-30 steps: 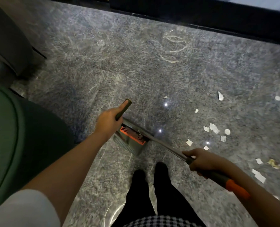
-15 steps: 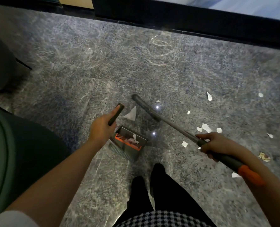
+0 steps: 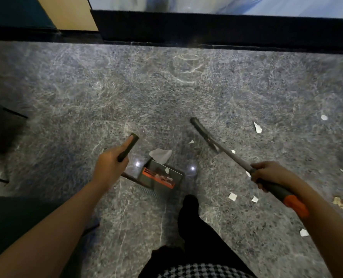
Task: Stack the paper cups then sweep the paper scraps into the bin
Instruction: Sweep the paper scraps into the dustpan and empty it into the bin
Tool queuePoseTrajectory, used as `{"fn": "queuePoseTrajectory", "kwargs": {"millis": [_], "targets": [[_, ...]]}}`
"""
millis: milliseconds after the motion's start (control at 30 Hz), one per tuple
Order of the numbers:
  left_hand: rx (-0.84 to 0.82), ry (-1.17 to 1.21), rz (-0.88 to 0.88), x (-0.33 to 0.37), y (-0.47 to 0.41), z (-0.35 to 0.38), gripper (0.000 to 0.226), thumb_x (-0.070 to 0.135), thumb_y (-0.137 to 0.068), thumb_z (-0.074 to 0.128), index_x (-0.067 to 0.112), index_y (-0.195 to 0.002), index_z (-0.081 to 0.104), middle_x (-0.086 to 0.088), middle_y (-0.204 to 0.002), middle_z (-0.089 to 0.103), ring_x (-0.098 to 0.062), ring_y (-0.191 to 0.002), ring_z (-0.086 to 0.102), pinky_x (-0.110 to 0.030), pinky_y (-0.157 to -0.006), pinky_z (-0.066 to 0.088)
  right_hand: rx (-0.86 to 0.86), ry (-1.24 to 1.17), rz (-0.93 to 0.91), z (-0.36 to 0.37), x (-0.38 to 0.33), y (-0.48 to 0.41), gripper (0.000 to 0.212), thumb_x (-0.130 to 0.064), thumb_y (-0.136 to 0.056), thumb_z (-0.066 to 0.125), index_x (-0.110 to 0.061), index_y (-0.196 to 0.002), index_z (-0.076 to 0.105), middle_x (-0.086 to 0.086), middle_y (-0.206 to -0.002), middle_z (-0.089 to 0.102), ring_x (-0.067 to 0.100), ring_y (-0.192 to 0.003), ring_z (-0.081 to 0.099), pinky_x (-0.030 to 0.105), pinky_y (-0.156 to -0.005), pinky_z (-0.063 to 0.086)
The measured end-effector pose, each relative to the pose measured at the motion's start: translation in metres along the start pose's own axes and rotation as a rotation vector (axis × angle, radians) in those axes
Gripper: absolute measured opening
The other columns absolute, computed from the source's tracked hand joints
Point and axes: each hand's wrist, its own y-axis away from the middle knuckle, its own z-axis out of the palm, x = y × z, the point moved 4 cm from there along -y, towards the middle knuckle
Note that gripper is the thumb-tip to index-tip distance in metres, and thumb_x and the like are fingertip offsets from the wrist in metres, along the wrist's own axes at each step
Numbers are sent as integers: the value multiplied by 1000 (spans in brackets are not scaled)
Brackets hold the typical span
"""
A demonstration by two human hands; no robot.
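My left hand (image 3: 108, 167) grips the dark handle (image 3: 128, 147) of a grey dustpan (image 3: 161, 178) with an orange comb, standing on the floor in front of my feet. A small scrap lies inside the pan and a large white scrap (image 3: 160, 155) lies at its mouth. My right hand (image 3: 267, 175) grips the broom (image 3: 222, 149) by its grey and orange handle; the broom head (image 3: 201, 128) is out to the right of the pan. Several white paper scraps (image 3: 232, 196) lie scattered on the floor to the right. No cups are in view.
The floor is grey speckled stone (image 3: 166, 93). A dark raised edge (image 3: 206, 29) runs along the far side. A dark furniture piece with thin legs (image 3: 4, 125) stands at the left. My black-clad leg and foot (image 3: 188, 205) are just behind the dustpan.
The broom head swung away from the dustpan, out to the right and farther from me. A large scrap and a small one now lie at and in the pan. My view tilted up.
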Motion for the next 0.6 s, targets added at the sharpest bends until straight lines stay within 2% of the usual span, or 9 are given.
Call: {"fn": "queuePoseTrajectory", "kwargs": {"millis": [100,167,233,333,433,533,600], "targets": [[14,46,-85,-11,-20,-6,60,-4,-86,59,23,-137,44,-6,-68,58,-17,-57,50,-26,-54,39,16,6,25,4,-25,-28,45,12,-78,57,8,-122,52,17,-56,56,16,-28,50,20,-31,40],[16,39,-81,-16,-37,-13,66,-3,-86,59,27,-139,33,-2,-66,55,-15,-57,50,-25,-54,39,19,11,36,13,-42,-41,40,11,-78,58,11,-118,54,18,-57,56,17,-29,51,20,-32,42],[-12,-5,-30,-19,-56,-22,72,-4,-85,60,28,-139,27,-4,-67,56,-20,-58,53,-31,-55,43,15,13,43,28,-59,-49,37,10,-78,58,14,-114,55,18,-55,56,21,-35,51,20,-33,43],[-71,-23,35,-27,-90,-36,73,-6,-83,61,26,-139,28,-10,-70,57,-28,-59,55,-41,-57,46,-24,17,52,61,-85,-51,32,10,-78,56,15,-110,56,17,-58,55,22,-41,50,18,-32,42],[-154,-16,103,-39,-122,-47,72,-5,-83,60,29,-140,31,-12,-76,62,-27,-62,57,-42,-60,49,-57,74,45,102,-109,-49,26,9,-79,56,14,-104,57,16,-62,53,22,-45,51,21,-35,42],[-181,-93,246,-48,-149,-62,70,-4,-81,63,21,-138,31,-17,-80,66,-32,-67,62,-38,-61,48,-79,137,13,143,-129,-44,25,4,-79,59,7,-104,61,17,-77,56,22,-59,53,29,-52,46],[-210,-129,333,-53,-163,-69,69,-3,-80,63,15,-138,30,-18,-78,66,-32,-68,62,-36,-60,47,-97,171,0,173,-141,-36,17,0,-79,59,-2,-95,62,11,-76,56,18,-61,52,23,-52,46]]}}
